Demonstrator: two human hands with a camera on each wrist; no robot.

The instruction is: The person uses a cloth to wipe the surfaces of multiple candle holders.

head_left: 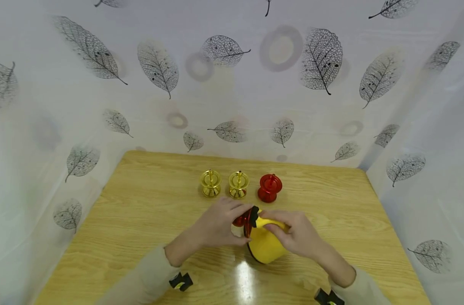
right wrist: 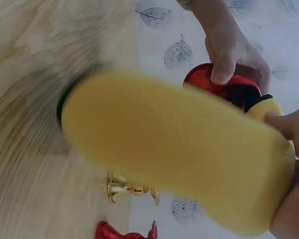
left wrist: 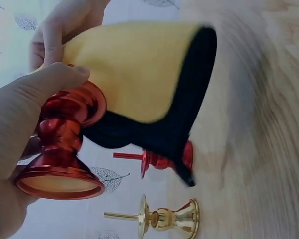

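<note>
My left hand grips a red metallic candle holder, tilted over above the table, its hollow base facing the left wrist camera. In my right hand is a yellow cloth with black edging, pinched between thumb and fingers. A bunched part of the cloth meets the dish side of the candle holder, while the rest hangs down. The holder's spike is hidden. Across the right wrist view, the cloth is blurred and covers part of the holder.
Behind the hands, two gold candle holders and another red candle holder stand upright in a row on the wooden table. A white curtain with a leaf print surrounds the table's back and sides.
</note>
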